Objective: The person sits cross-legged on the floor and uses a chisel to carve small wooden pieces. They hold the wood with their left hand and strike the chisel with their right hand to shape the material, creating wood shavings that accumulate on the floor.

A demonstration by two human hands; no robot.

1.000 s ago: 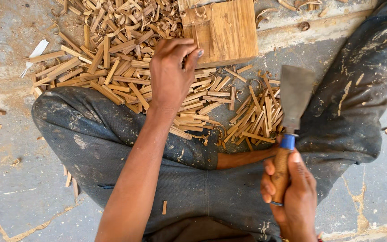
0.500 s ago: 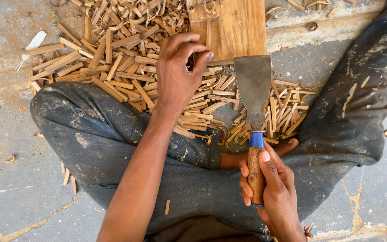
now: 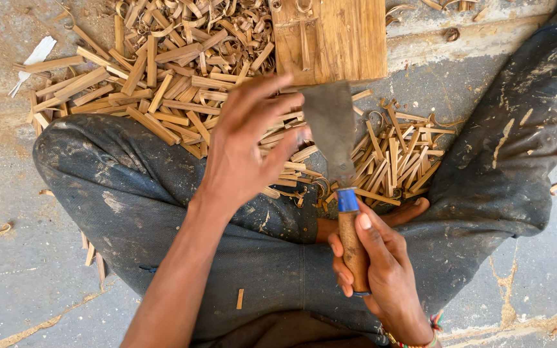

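Our right hand [image 3: 375, 270] grips the cleaver [image 3: 333, 138] by its brown wooden handle with a blue collar — broad grey blade just below the board [image 3: 346, 38]. Our left hand [image 3: 249, 145], fingers spread, touches the blade's flat above the sticks [image 3: 394, 158].

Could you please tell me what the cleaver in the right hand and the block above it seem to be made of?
The cleaver has a dull grey blade, apparently metal, on a brown, seemingly wooden handle with a blue collar. The block looks like raw yellowish wood with visible grain.
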